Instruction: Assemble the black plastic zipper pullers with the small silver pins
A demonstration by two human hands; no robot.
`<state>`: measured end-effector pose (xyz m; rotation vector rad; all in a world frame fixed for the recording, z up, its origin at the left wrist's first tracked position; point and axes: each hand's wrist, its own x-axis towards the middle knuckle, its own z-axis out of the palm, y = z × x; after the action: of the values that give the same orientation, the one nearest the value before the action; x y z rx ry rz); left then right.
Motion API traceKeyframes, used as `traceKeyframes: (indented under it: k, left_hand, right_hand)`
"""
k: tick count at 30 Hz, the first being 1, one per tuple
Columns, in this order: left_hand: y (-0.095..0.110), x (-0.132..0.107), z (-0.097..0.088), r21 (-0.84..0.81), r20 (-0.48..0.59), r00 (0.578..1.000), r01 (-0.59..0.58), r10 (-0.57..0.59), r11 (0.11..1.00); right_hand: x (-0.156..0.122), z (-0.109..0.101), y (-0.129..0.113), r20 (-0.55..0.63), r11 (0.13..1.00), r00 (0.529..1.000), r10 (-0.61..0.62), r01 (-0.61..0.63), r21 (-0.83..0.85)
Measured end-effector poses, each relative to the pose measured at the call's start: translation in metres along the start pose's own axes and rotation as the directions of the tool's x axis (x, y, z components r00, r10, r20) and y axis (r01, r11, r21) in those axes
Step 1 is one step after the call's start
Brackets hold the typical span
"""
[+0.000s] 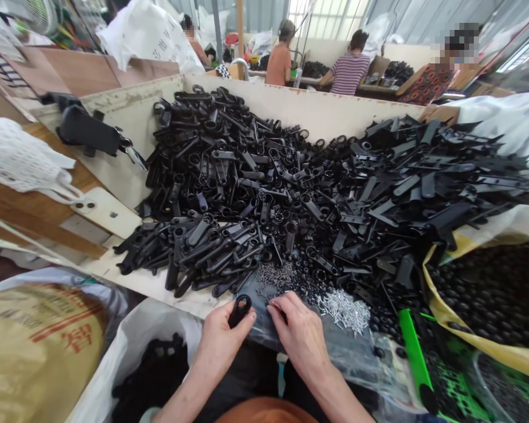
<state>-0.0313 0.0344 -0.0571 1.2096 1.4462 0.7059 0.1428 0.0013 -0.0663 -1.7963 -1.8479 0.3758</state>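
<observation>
My left hand is closed around a black plastic part with a round ring at its upper end. To its right, my right hand has thumb and fingertips pressed together in a pinch; whatever may be between them is too small to make out. Just beyond my fingers lie a heap of small dark grey metal pieces and, further right, a pile of shiny silver pins or screws. Finished-looking black handle-like parts are stacked to the left of these piles.
A large heap of black ring-ended parts fills the wooden bin, with flat black strips on the right. A phone lies at left. A sack of black balls and a green crate stand right. Several people sit beyond.
</observation>
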Motion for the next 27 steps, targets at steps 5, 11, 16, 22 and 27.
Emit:
traceKeyframes:
  k: [5,11,16,22,27]
  left_hand:
    - [0.003,-0.002,0.010,-0.113,0.039,0.994,0.108,-0.104,0.988]
    - [0.026,-0.014,0.018,-0.270,0.195,0.957,0.263,-0.215,0.926]
    - [0.037,-0.020,0.023,-0.255,0.229,0.944,0.293,-0.237,0.921]
    - [0.041,-0.023,0.028,-0.250,0.211,0.950,0.281,-0.231,0.927]
    - [0.043,-0.026,0.028,-0.233,0.269,0.939,0.280,-0.215,0.931]
  right_hand:
    - [0.000,-0.008,0.001,-0.023,0.983,1.000,0.019,-0.014,0.185]
    - [-0.007,-0.030,-0.002,-0.078,0.885,0.996,0.050,-0.008,0.466]
    - [-0.014,-0.035,0.000,-0.084,0.869,0.996,0.011,0.032,0.494]
    - [-0.016,-0.036,0.004,-0.139,0.863,0.989,-0.054,0.116,0.491]
    - [-0.017,-0.042,0.003,-0.146,0.840,0.985,-0.095,0.158,0.519]
